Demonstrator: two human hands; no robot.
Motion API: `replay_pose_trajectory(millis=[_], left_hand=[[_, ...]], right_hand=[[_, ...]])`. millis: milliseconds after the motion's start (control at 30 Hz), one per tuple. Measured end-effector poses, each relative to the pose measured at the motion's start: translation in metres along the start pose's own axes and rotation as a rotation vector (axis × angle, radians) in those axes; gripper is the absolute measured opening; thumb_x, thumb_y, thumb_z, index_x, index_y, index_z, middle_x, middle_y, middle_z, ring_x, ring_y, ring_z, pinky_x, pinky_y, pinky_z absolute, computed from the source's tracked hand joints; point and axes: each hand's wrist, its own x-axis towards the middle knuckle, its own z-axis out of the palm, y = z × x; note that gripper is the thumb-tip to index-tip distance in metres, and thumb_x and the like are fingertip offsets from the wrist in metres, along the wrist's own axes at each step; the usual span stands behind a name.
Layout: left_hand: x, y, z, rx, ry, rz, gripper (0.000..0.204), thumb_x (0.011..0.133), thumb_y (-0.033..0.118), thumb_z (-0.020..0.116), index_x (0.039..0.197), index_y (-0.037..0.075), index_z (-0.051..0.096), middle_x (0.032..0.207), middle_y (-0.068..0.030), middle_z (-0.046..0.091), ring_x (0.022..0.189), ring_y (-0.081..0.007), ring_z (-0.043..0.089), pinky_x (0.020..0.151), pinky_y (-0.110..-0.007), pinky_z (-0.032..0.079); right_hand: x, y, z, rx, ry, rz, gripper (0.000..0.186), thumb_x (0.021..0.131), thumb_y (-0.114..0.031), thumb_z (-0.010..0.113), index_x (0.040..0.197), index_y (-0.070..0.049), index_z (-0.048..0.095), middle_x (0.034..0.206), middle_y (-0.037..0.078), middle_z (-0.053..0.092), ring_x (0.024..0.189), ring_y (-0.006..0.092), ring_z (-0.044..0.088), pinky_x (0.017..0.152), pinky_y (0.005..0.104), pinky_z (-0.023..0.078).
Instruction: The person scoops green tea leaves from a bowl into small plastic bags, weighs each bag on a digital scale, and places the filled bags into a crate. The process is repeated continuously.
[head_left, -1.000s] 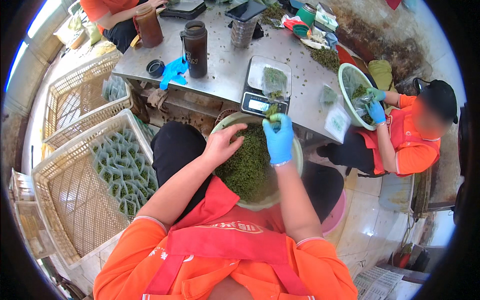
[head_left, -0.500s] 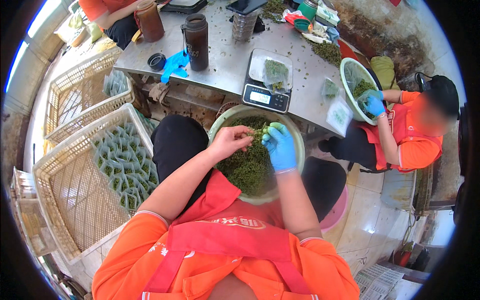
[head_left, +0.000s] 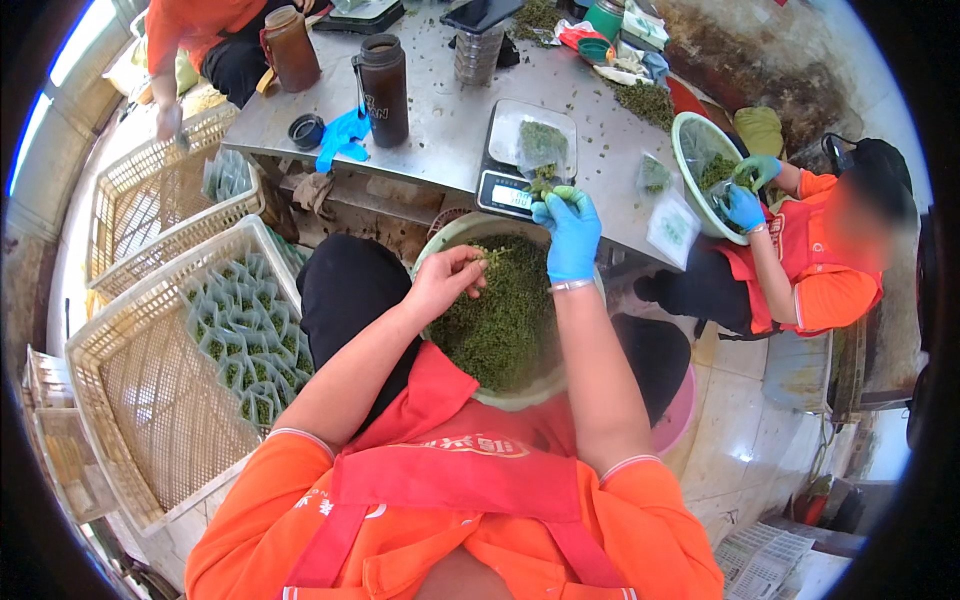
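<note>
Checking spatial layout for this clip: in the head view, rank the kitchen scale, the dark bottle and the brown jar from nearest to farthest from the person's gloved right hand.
1. Kitchen scale: just beyond the right hand, on the metal table.
2. Dark bottle: farther left on the table, beside a blue glove.
3. Brown jar: farthest, at the table's far left corner.

Right hand (head_left: 572, 232) in bright blue glove; left hand (head_left: 446, 281) bare. Pale green round plastic bowl (head_left: 452, 237) filled with dark green herb bits (head_left: 502, 320). Cream woven plastic basket (head_left: 150, 420) at left, clear packets with green contents (head_left: 240, 330). Grey metal table (head_left: 440, 120) far; dark brown bottle (head_left: 385, 88). Orange shirt, red apron.
</note>
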Motion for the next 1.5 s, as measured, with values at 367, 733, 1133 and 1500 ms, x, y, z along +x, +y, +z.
replay_pose_trajectory(millis=[367, 733, 1133, 1500], left_hand=[[0.000, -0.001, 0.001, 0.039, 0.000, 0.000, 0.026, 0.090, 0.016, 0.055, 0.107, -0.004, 0.056, 0.074, -0.0051, 0.062, 0.062, -0.0084, 0.057, 0.056, -0.022, 0.048], [-0.002, 0.006, 0.007, -0.041, -0.090, -0.049, 0.022, 0.089, 0.016, 0.058, 0.098, -0.003, 0.059, 0.072, -0.0037, 0.060, 0.062, -0.0077, 0.057, 0.055, -0.022, 0.049], [-0.012, 0.009, 0.008, 0.695, 0.080, 0.174, 0.017, 0.071, 0.018, 0.065, 0.083, 0.007, 0.065, 0.060, -0.0035, 0.058, 0.053, -0.0114, 0.057, 0.052, -0.027, 0.046], [-0.014, 0.006, 0.010, 0.855, -0.182, 0.425, 0.027, 0.076, 0.032, 0.064, 0.099, 0.017, 0.063, 0.071, -0.0065, 0.064, 0.064, -0.0252, 0.063, 0.058, -0.034, 0.050]], right_hand=[[0.027, 0.043, 0.000, -1.167, -0.041, -0.734, 0.038, 0.085, -0.005, 0.048, 0.123, -0.005, 0.050, 0.119, 0.016, 0.055, 0.065, 0.0151, 0.060, 0.061, 0.0286, 0.051], [-0.081, -0.001, -0.021, -0.262, -0.330, 0.271, 0.034, 0.083, -0.007, 0.063, 0.116, -0.002, 0.056, 0.088, 0.005, 0.063, 0.061, 0.0085, 0.056, 0.056, 0.0225, 0.049], [-0.090, 0.014, -0.022, -0.551, -0.333, 0.160, 0.011, 0.081, -0.002, 0.060, 0.092, -0.001, 0.060, 0.075, 0.004, 0.062, 0.057, 0.0097, 0.058, 0.052, 0.0225, 0.047], [-0.074, 0.008, -0.050, -1.141, -0.327, -0.398, 0.029, 0.086, -0.015, 0.056, 0.112, 0.000, 0.056, 0.109, 0.017, 0.059, 0.092, 0.0275, 0.061, 0.079, 0.0334, 0.050]])
